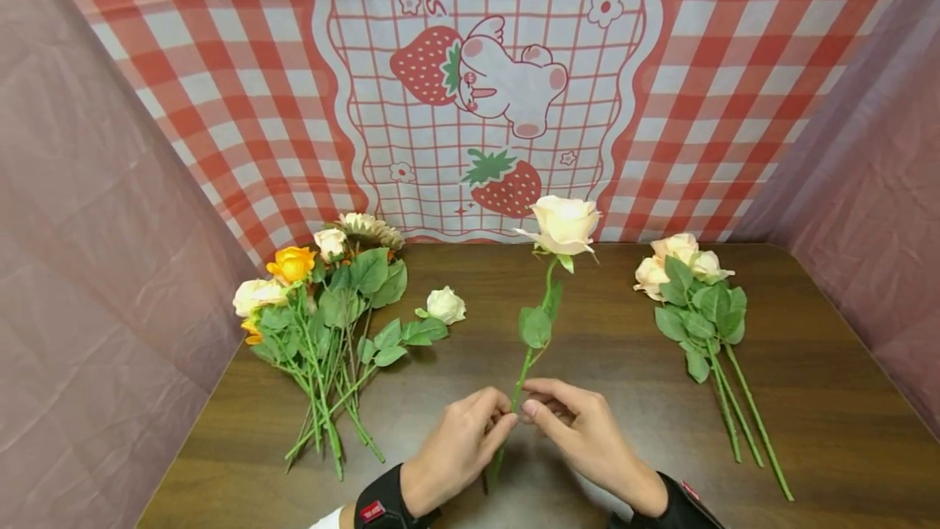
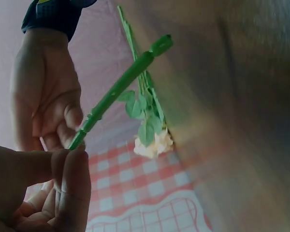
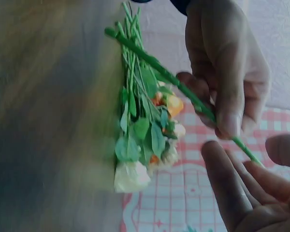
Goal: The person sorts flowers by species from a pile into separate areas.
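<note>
A pale cream rose [image 1: 564, 225] stands nearly upright, tilted slightly right, above the middle of the table. My left hand [image 1: 463, 441] pinches its green stem [image 2: 118, 87] between thumb and fingertips, and the cut end sticks out below the grip. On the other side of the stem is my right hand [image 1: 587, 431], fingers loosely bent and thumb apart from them. Seen from the right wrist, these fingers [image 3: 224, 176] lie close to the stem above the left hand's pinch; whether they touch it I cannot tell.
A pile of mixed flowers [image 1: 323, 325], orange, cream and white, lies on the left of the brown table [image 1: 602, 349]. One white rose [image 1: 445, 305] lies beside it, pointing right. Several peach roses [image 1: 679, 260] lie together on the right. A checked strawberry cloth [image 1: 470, 104] hangs behind.
</note>
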The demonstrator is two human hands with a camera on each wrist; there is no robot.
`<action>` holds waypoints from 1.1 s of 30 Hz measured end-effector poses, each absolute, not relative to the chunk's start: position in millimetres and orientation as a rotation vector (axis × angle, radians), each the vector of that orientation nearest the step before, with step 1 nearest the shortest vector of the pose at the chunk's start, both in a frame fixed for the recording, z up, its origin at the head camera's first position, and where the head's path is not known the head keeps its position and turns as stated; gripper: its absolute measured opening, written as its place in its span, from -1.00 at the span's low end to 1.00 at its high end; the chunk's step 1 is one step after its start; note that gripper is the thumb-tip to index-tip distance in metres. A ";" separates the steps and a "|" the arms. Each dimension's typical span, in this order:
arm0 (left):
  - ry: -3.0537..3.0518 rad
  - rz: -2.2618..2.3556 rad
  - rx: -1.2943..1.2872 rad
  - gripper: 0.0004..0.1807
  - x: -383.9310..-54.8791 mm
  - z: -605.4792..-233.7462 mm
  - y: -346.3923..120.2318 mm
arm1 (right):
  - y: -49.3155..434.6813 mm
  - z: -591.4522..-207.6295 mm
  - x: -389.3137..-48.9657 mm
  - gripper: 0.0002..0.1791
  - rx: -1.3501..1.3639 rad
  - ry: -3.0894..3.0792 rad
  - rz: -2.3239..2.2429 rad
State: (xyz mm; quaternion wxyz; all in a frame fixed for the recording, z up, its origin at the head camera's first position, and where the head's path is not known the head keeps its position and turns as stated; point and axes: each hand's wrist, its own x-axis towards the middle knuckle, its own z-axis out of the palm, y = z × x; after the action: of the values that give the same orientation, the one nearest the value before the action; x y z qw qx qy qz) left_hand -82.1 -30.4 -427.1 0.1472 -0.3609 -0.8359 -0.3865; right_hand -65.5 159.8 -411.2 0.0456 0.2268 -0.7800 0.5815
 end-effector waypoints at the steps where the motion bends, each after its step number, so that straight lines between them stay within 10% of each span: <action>1: -2.393 -1.117 -1.048 -0.90 -81.2 -428.0 -29.0 | 157.4 -408.4 -63.7 -0.75 0.684 -2.355 1.784; 14: -2.230 -0.894 -1.215 -0.85 -80.9 -433.0 -26.3 | 162.9 -423.6 -69.9 -0.85 0.608 -2.240 1.851; 33: -2.392 -0.905 -1.107 -0.91 -89.3 -426.0 -35.4 | 331.7 -384.3 -108.7 -0.85 -0.017 -2.685 0.608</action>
State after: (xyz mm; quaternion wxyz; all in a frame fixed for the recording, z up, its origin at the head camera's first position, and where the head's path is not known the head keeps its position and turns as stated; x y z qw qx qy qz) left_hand -89.3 -35.4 -426.0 0.1765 -0.3911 -0.8449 -0.3196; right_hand -108.7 331.7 -384.3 0.1930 -0.0059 -0.9570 0.2167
